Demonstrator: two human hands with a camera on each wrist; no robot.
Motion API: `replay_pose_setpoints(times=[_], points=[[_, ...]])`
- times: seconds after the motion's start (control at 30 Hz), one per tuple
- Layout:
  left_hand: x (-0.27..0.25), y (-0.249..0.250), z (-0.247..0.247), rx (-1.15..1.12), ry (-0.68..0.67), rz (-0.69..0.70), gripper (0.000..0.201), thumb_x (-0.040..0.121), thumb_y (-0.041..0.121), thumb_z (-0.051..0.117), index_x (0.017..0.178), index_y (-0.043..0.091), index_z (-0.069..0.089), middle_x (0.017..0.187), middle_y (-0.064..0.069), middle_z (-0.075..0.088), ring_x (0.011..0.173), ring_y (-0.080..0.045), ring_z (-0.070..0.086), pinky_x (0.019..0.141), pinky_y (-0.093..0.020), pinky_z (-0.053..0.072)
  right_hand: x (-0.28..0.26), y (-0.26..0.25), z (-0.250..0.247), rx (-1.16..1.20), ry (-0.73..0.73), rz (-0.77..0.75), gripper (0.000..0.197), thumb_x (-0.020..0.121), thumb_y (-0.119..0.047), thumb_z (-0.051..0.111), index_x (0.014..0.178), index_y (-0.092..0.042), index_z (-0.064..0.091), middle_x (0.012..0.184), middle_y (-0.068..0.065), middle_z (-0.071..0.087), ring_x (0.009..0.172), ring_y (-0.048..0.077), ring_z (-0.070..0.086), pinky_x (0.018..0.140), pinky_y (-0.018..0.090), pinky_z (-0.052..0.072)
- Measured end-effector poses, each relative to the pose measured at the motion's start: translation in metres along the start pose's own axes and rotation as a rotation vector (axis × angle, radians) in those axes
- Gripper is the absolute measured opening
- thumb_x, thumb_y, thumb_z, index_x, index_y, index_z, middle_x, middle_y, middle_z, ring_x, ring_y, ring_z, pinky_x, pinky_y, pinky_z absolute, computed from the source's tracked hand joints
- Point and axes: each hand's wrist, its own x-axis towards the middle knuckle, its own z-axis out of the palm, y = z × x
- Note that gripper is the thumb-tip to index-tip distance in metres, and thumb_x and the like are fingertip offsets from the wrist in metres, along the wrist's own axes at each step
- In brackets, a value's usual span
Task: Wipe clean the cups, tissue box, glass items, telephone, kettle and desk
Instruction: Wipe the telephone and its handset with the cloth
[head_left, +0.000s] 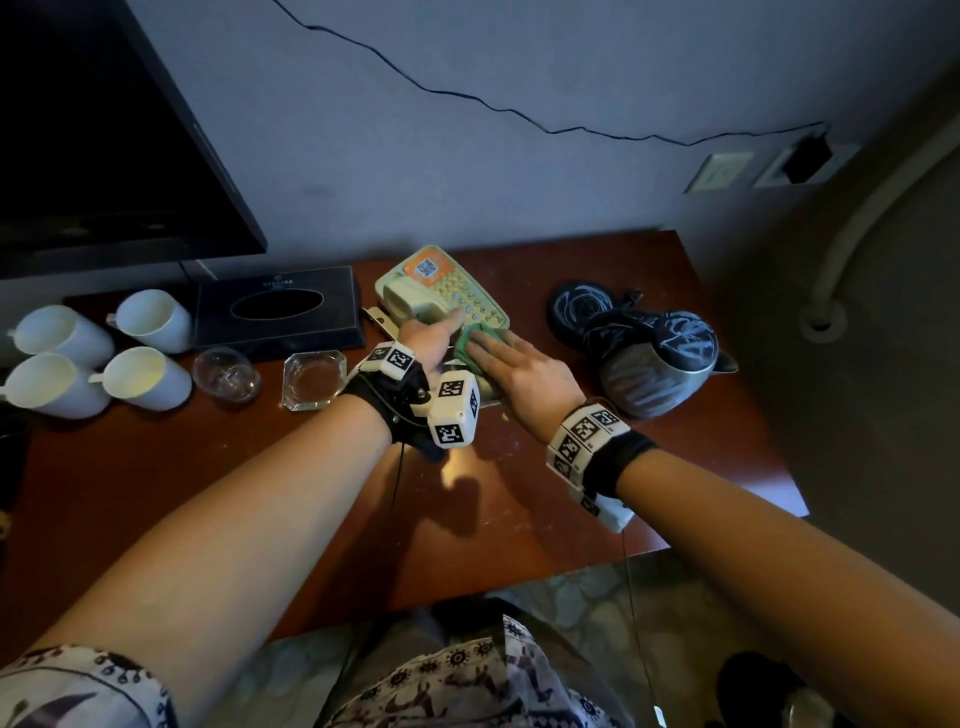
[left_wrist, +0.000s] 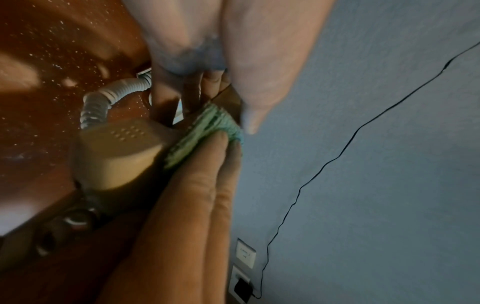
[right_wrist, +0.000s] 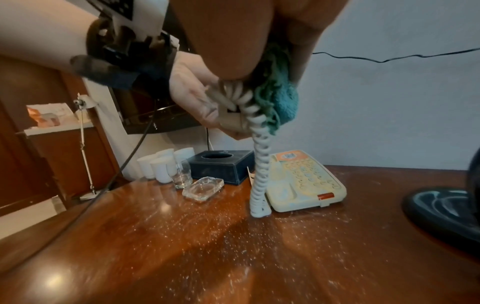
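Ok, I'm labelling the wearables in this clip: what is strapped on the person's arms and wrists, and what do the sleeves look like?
Both forearms are bare. Each wrist carries a black strap with white blocks printed with black square markers: the left wrist rig has a blocky white module and a thin black cable hanging from it; the right wrist rig is a band of marker tiles. A short patterned sleeve, white with dark motifs, shows at the left upper arm.

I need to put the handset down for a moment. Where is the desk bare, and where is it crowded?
Bare desk lies along the near edge, in front of the cups, drinking glass and ashtray, and under both forearms. It is crowded along the wall: tissue box, telephone base, kettle.
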Motion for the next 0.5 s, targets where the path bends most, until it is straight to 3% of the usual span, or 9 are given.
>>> replay_pose_setpoints(times=[0.07,0.13,0.2,0.3,0.37,0.4,0.5], points=[[-0.001,0.001,0.001,0.04,0.017,0.005,0.048,0.095,0.029,0.069,0.129,-0.001,0.055,0.115,-0.01,0.066,0.073,-0.02,0.064,0.035,-0.018,0.045,0.005,-0.001,0.0,-0.006,-0.078,0.045,0.059,0.099,-0.018,0.051,0.153,-0.026,0.028,0.16,-0.008,0.026,0.146,0.025,0.027,0.105,0.043,0.046],[-0.002,0.004,-0.002,0.1,0.05,0.003,0.053,0.096,0.033,0.066,0.134,-0.002,0.051,0.119,-0.009,0.062,0.069,-0.015,0.057,0.03,-0.015,0.039,0.003,0.0,0.0,0.008,-0.08,0.027,0.057,0.1,-0.017,0.048,0.153,-0.028,0.03,0.159,-0.01,0.027,0.146,0.025,0.028,0.103,0.044,0.047],[0.004,0.008,-0.01,0.105,0.08,-0.008,0.06,0.095,0.039,0.067,0.138,0.001,0.051,0.127,-0.01,0.063,0.07,-0.016,0.059,0.036,-0.018,0.042,-0.004,0.005,0.002,0.023,-0.041,-0.032,0.055,0.097,-0.015,0.044,0.15,-0.026,0.037,0.156,-0.008,0.035,0.143,0.027,0.035,0.096,0.045,0.052],[0.016,0.01,-0.018,0.08,0.091,-0.089,0.059,0.094,0.052,0.063,0.133,0.008,0.058,0.109,-0.006,0.072,0.07,-0.02,0.068,0.051,-0.024,0.048,-0.017,0.016,0.007,0.017,0.071,-0.144,0.054,0.091,-0.012,0.041,0.144,-0.021,0.048,0.149,-0.003,0.046,0.137,0.03,0.044,0.085,0.042,0.058],[0.018,0.011,-0.019,0.08,0.05,-0.132,0.059,0.096,0.056,0.056,0.13,0.008,0.06,0.097,-0.005,0.074,0.065,-0.021,0.067,0.055,-0.026,0.048,-0.021,0.021,0.009,0.013,0.122,-0.193,0.051,0.092,-0.009,0.048,0.142,-0.018,0.05,0.148,-0.002,0.048,0.136,0.03,0.045,0.088,0.041,0.057],[0.018,0.011,-0.019,0.102,0.039,-0.131,0.057,0.099,0.055,0.052,0.13,0.008,0.06,0.099,-0.006,0.074,0.062,-0.02,0.063,0.057,-0.026,0.046,-0.021,0.023,0.01,0.015,0.14,-0.211,0.047,0.096,-0.013,0.046,0.142,-0.017,0.051,0.148,-0.001,0.048,0.136,0.03,0.045,0.091,0.041,0.056],[0.028,0.008,-0.017,0.105,0.026,-0.082,0.058,0.102,0.048,0.047,0.142,0.007,0.051,0.134,-0.009,0.061,0.067,-0.017,0.056,0.069,-0.028,0.049,-0.021,0.027,0.009,0.028,0.153,-0.237,0.047,0.1,-0.032,0.035,0.141,-0.015,0.052,0.147,0.001,0.049,0.137,0.03,0.044,0.099,0.041,0.051]])
